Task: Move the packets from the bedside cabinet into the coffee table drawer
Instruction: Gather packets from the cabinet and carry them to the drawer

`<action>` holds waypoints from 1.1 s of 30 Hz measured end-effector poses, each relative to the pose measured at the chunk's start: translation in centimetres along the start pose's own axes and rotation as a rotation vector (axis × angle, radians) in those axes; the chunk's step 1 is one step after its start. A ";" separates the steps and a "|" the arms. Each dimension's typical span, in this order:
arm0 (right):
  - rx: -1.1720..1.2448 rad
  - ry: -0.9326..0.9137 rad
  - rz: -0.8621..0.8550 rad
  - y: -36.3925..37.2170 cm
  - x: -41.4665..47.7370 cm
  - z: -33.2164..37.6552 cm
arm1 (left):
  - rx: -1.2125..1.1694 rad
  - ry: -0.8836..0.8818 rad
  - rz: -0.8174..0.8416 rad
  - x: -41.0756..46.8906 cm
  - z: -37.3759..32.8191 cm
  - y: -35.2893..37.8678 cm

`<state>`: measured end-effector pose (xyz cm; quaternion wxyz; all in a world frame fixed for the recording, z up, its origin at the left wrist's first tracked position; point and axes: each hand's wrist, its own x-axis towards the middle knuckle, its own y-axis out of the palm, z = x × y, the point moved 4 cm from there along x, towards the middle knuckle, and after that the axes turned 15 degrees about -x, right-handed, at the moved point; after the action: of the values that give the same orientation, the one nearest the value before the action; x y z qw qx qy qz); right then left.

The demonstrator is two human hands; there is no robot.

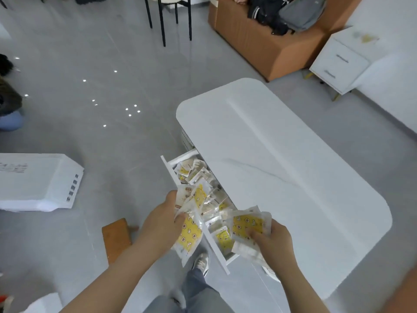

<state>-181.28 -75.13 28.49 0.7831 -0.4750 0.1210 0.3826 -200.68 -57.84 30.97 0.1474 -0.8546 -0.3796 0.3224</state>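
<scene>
Two crinkly glossy packet bunches (189, 232), clutched by left hand (160, 220), right hand (274, 243) fingers (256, 236), over drawer (222, 258).

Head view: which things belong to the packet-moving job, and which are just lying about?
Job: left hand, gripping left-hand packets; right hand, gripping right-hand packets; open drawer holding more packets; coffee table; bedside cabinet.
Lying about: brown sofa, wooden stool, white box, chair legs.

One left hand (162, 220), one right hand (273, 242), one coffee table (282, 154), one drawer (215, 249), uncountable packets (200, 175)
</scene>
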 end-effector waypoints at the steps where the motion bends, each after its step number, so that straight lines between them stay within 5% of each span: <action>1: -0.010 0.009 0.001 -0.3 0.7 -0.2 | 0.027 0.002 0.014 0.9 -0.2 0.2; 14: -0.068 0.295 -0.021 0.1 8.3 -7.7 | 0.286 0.077 0.222 13.5 0.2 7.1; 21: -0.127 0.403 0.016 6.7 11.6 -11.1 | 0.382 0.099 0.412 19.3 5.0 11.8; 33: -0.071 0.464 -0.015 20.0 19.7 -16.1 | 0.379 0.097 0.412 27.1 15.7 16.1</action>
<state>-179.38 -73.90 -3.78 0.7199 -0.5784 0.2806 0.2616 -188.57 -48.32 -0.69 0.2539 -0.8853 -0.1234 0.3695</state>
